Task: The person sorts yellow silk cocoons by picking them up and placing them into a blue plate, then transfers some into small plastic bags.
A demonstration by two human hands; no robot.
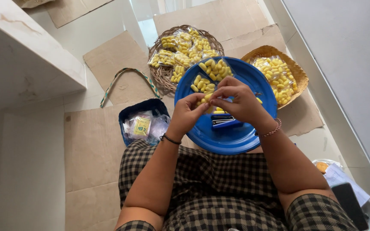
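left hand (188, 112) and right hand (236, 100) meeting over blue plate (236, 137); fingers of both pinched together on small clear packet (209, 99) of yellow pieces, held between fingertips, long axis unclear. stapler (222, 122) just below right fingers, nearer right hand.

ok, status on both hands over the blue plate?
Left hand and right hand pinch a small clear packet of yellow pieces over round blue plastic plate. Blue stapler beneath. Nothing blocking.
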